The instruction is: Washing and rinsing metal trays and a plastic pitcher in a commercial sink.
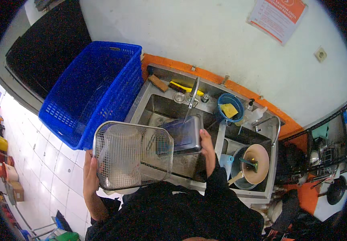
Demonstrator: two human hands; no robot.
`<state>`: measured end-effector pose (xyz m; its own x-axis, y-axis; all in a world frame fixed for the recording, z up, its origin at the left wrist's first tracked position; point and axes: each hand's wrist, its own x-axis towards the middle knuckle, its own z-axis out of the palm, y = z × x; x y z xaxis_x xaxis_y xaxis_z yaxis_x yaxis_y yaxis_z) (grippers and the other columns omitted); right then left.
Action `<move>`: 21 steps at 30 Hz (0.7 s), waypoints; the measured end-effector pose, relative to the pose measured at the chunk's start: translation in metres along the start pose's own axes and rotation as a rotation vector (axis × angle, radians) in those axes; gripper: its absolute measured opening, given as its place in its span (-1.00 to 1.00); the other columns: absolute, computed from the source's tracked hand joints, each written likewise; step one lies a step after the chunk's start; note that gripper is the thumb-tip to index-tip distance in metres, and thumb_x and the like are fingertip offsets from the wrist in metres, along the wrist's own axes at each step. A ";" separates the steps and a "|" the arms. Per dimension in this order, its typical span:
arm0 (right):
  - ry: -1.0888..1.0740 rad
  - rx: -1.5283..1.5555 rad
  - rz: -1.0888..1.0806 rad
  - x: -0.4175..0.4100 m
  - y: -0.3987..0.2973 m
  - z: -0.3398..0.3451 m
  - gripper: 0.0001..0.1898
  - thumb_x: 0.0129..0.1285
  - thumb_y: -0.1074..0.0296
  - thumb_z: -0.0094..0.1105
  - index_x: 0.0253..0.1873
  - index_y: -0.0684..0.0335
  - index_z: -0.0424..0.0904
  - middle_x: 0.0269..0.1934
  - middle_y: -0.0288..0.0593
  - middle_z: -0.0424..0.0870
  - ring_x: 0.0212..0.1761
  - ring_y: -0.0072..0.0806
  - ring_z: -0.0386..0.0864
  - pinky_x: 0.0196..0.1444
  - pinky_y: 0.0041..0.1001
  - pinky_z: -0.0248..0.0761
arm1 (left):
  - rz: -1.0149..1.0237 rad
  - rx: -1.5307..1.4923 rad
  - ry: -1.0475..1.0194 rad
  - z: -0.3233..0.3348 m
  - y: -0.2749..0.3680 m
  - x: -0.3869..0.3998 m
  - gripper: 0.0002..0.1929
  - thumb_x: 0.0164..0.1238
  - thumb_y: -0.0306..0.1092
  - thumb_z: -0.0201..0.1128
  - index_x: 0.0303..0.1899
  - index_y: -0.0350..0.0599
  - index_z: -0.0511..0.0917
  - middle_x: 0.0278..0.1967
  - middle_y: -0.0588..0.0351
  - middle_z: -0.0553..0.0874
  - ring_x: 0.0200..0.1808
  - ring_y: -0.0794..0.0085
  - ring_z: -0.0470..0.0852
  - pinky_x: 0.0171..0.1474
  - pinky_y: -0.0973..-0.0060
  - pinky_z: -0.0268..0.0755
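My left hand (91,176) grips the left edge of a rectangular wire mesh basket (158,144), which I hold tilted in front of my body. In my right hand (208,147) is a shiny rectangular pan (193,132), gripped at its right end. The pan hangs over the left bowl of a stainless steel sink (176,108), and its left part is hidden behind the mesh. Above it, the curved tap (195,90) sends down a thin stream that seems to reach the pan.
Stacked blue plastic crates (107,93) stand left of the sink. A brown block (158,83), a yellow-handled brush (188,88) and a blue bucket (236,101) with a yellow sponge (229,110) line the back ledge. The right bowl holds a beige pan (261,153).
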<state>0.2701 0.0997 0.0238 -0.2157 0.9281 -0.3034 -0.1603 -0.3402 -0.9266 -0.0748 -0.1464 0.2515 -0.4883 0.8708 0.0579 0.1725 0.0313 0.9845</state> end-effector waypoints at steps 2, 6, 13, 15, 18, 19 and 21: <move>0.046 0.022 0.058 -0.015 -0.010 -0.013 -0.61 0.37 0.12 -0.11 0.13 0.28 0.37 -0.07 -0.18 0.55 -0.12 -0.46 0.51 -0.05 -0.47 0.37 | -0.023 -0.025 0.024 -0.008 -0.009 -0.006 -0.55 0.39 0.07 -0.12 -0.13 -0.22 0.35 -0.29 0.22 0.39 -0.27 0.59 0.30 -0.17 0.65 0.15; 0.071 0.236 0.121 -0.033 -0.021 -0.033 -0.59 0.36 0.12 -0.11 0.12 0.31 0.38 -0.04 -0.08 0.54 -0.06 -0.31 0.52 -0.03 -0.34 0.40 | -0.038 -0.085 0.033 -0.018 -0.023 -0.012 -0.57 0.40 0.04 -0.13 -0.14 -0.22 0.35 -0.39 0.29 0.31 -0.39 0.66 0.23 -0.31 0.69 0.10; 0.006 -0.101 -0.018 0.017 -0.001 0.014 -0.60 0.28 0.18 0.07 0.12 0.30 0.38 -0.08 -0.17 0.55 -0.12 -0.39 0.50 -0.05 -0.39 0.37 | -0.054 -0.146 0.088 -0.020 -0.021 -0.021 -0.62 0.42 -0.02 -0.14 -0.13 -0.21 0.37 -0.41 0.30 0.33 -0.41 0.69 0.25 -0.35 0.72 0.09; -0.069 -0.433 -0.155 0.031 0.003 0.045 -0.57 0.19 0.18 0.18 0.07 0.32 0.41 -0.14 -0.15 0.56 -0.15 -0.42 0.50 -0.09 -0.41 0.36 | -0.029 -0.192 0.125 -0.021 -0.020 -0.022 -0.61 0.42 -0.01 -0.13 -0.13 -0.21 0.37 -0.42 0.30 0.34 -0.42 0.69 0.26 -0.35 0.73 0.09; -0.315 -1.109 -0.299 0.037 -0.004 0.073 -0.59 -0.02 0.28 0.32 -0.05 0.29 0.52 -0.17 -0.05 0.60 -0.16 -0.30 0.56 -0.13 -0.36 0.40 | -0.020 -0.142 0.071 -0.033 -0.024 -0.029 -0.61 0.41 -0.01 -0.12 -0.11 -0.21 0.36 -0.41 0.29 0.35 -0.41 0.69 0.27 -0.36 0.73 0.09; -0.357 -1.269 -0.344 0.036 -0.003 0.078 -0.60 -0.07 0.32 0.33 -0.06 0.25 0.54 -0.16 -0.03 0.60 -0.15 -0.22 0.57 -0.13 -0.33 0.41 | -0.022 -0.147 0.067 -0.035 -0.026 -0.031 -0.60 0.41 0.00 -0.12 -0.11 -0.21 0.36 -0.42 0.29 0.35 -0.42 0.69 0.26 -0.37 0.73 0.09; -0.349 -1.274 -0.306 0.023 0.004 0.074 -0.62 -0.08 0.37 0.28 -0.06 0.22 0.55 -0.15 -0.03 0.59 -0.15 -0.15 0.56 -0.15 -0.29 0.41 | -0.028 -0.152 0.065 -0.038 -0.026 -0.034 -0.60 0.41 0.00 -0.12 -0.11 -0.21 0.36 -0.43 0.29 0.34 -0.43 0.69 0.26 -0.37 0.73 0.08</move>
<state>0.1933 0.1089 0.0296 -0.5940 0.7894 -0.1548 0.7092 0.4230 -0.5640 -0.0956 -0.1957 0.2299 -0.5464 0.8367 0.0362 0.0293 -0.0241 0.9993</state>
